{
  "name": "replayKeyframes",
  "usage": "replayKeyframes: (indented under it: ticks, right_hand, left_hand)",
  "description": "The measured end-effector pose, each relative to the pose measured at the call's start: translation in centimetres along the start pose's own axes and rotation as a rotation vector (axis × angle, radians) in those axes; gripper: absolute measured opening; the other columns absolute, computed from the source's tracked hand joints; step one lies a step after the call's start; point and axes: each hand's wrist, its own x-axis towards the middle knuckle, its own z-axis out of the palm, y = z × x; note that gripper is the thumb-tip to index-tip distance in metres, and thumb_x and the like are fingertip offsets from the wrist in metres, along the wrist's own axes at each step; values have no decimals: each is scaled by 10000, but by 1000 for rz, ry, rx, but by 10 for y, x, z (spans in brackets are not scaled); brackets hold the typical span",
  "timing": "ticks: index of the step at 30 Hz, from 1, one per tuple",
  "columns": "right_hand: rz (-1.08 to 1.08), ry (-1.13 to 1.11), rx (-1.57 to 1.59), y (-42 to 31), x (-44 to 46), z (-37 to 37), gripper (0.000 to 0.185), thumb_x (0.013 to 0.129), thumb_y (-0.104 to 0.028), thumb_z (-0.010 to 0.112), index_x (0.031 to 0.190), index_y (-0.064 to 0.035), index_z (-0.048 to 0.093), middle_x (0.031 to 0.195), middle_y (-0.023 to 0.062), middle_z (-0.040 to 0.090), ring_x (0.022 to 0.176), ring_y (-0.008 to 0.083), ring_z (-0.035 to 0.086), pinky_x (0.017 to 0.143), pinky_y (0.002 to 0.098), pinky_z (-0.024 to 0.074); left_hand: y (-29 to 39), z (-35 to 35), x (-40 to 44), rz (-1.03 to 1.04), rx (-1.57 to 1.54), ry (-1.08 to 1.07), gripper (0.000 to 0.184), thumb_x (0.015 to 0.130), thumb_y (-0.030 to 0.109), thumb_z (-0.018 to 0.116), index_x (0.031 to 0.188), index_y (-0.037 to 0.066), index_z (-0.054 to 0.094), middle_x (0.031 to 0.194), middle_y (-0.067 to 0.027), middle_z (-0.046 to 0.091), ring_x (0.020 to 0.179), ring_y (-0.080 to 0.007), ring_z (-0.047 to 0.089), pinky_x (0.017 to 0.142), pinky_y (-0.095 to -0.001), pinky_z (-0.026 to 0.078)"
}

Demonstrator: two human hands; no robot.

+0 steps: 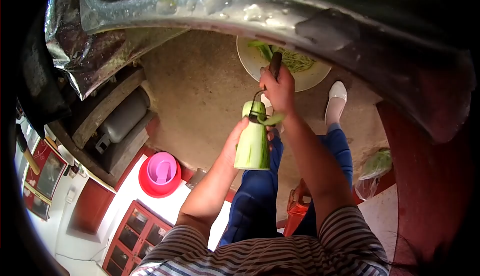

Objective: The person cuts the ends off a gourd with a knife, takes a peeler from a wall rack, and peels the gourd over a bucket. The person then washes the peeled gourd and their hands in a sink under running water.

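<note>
A pale green, partly peeled gourd-like vegetable (253, 148) hangs over my lap, its wide cut end toward me. My left hand (235, 140) wraps round its left side. My right hand (281, 88) is closed round the dark handle of a peeler (275, 65), whose bent metal frame reaches down to the vegetable's upper part. A strip of green peel (274, 120) curls off to the right at the blade. Beyond my right hand, a wide pale basin (311, 82) on the floor holds green shreds and larger green pieces.
A wet, shiny metallic surface (210, 6) crosses the top of the view. Wooden shelving (107, 106) with a grey cylinder stands at left. Pink and red basins (161, 173) lie lower left. A red container (297, 208) is between my legs, and a bagged green item (375, 166) at right.
</note>
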Motion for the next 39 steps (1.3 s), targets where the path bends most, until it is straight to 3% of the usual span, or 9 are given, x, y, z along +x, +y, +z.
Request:
replayKeyframes:
  ticks: [1,7,10,19,22,26,30,35,39]
  right_hand:
    - [238,-48,269,-28,-1,2,96,818,-120,573,799,-58,502,592,7,519,439,59,408,395,218,322]
    - [188,112,62,32,43,3,214,804,-194,590,678,-42,506,510,16,471,391,92,405,373,229,296]
    - [456,42,439,17,33,5,190,810,-181,589,740,-35,489,570,39,491,405,80,405,348,231,280]
    - [-120,45,-83,20,35,11,172,800,-170,603,774,-58,475,615,27,539,462,120,470,400,283,351]
    - [213,96,251,18,55,-9,180,775,-175,609,749,-46,487,614,32,528,459,111,453,388,259,334]
    - [406,96,319,-6,10,-7,178,781,-187,600,749,-52,488,605,33,516,451,94,430,382,234,317]
    - [-53,48,-77,9,-28,3,118,833,-131,572,850,-53,484,614,6,503,495,76,447,431,215,344]
    - [-306,18,-173,-17,-37,9,114,846,-106,569,881,-37,486,652,13,520,554,83,508,518,238,417]
    - [-168,89,-158,-2,-6,-10,103,843,-123,557,862,-48,489,638,16,509,538,83,497,491,235,405]
  left_hand:
    - [-1,0,-3,2,0,4,528,821,466,548,1169,76,476,988,-110,523,877,-243,516,693,-400,482]
    - [6,8,-25,-13,208,-102,567,782,479,598,1197,125,442,980,-103,487,851,-239,525,705,-402,484]
    - [14,-18,-16,0,173,75,557,754,412,637,1169,81,470,941,-119,531,793,-258,559,672,-415,493]
    - [17,-4,-4,47,286,95,556,722,296,655,1178,33,476,962,-157,557,833,-275,579,661,-417,514]
    - [22,-4,-6,72,364,30,556,731,306,638,1184,30,472,977,-156,553,852,-275,574,667,-416,513]
    - [39,-31,11,78,184,259,512,762,363,602,1132,20,515,960,-154,592,848,-288,592,749,-429,501]
    - [44,-34,30,321,126,344,406,809,237,603,1152,70,465,942,-113,594,824,-256,607,738,-414,523]
    - [37,-17,23,281,152,321,373,815,247,589,1130,72,492,954,-112,602,841,-267,606,744,-421,518]
    - [34,-17,11,99,244,237,408,824,351,574,1101,55,534,972,-130,615,843,-294,606,729,-431,510]
